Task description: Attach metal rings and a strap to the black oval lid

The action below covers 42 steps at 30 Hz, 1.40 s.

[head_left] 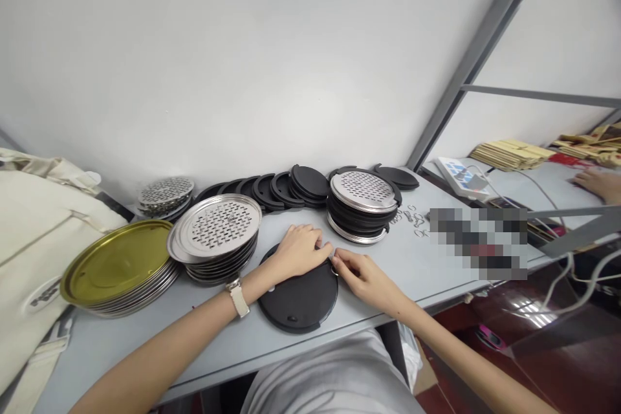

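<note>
Here, two bare forearms angle inward over the surface (407, 266), where a black disc (303, 301) lies flat. The right hand (355, 273) has its grip pinched close, thumb to forefinger, on a thin metal ring (334, 272) by the disc's right edge. The left hand (301, 250) arches palm-down over the far rim, fingers bent; whether its grip holds anything, I cannot tell from here. Beyond, perforated metal plates (226, 225) and more black discs (310, 181) line a white wall (291, 77).
</note>
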Each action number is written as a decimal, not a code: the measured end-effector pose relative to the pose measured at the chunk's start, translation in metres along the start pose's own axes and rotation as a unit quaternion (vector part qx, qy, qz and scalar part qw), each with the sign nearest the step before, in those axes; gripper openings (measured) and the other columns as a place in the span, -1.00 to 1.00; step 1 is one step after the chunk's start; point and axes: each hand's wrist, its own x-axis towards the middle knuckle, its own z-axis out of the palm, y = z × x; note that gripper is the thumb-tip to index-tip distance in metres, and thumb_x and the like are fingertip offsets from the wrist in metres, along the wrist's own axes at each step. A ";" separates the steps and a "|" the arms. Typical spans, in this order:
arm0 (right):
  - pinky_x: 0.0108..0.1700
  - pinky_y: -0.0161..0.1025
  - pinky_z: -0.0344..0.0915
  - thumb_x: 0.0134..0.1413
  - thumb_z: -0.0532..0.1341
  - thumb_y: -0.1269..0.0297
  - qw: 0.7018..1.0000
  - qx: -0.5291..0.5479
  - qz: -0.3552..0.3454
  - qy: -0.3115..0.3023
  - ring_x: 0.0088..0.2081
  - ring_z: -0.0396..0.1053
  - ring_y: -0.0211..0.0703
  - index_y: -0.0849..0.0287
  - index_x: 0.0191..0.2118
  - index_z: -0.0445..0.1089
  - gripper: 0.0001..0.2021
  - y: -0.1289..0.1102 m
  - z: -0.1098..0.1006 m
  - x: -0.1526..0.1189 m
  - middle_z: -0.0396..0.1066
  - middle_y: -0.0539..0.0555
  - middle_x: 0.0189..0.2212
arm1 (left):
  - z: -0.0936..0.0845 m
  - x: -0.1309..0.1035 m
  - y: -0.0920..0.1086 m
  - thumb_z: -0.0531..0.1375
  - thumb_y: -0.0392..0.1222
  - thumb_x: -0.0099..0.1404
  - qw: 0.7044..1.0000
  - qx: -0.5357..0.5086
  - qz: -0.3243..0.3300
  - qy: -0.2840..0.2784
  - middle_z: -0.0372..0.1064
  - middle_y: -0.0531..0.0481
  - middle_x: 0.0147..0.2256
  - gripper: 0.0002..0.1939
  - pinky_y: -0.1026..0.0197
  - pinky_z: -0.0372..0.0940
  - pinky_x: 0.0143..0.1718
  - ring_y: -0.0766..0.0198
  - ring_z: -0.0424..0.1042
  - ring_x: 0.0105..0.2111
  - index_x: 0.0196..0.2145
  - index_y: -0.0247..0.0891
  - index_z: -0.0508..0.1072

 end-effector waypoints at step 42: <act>-0.46 -0.33 0.07 0.26 -0.02 0.31 0.992 -0.091 -0.022 0.079 -0.54 0.11 -0.23 0.10 -0.44 0.11 -0.79 -0.007 0.016 -0.007 0.14 -0.07 -0.59 | 0.005 -0.001 -0.008 -0.06 -0.27 0.38 0.991 0.066 0.112 -0.026 0.33 -0.06 -0.30 -0.80 0.11 0.18 -0.16 0.15 0.30 -0.24 -0.37 -0.25 0.30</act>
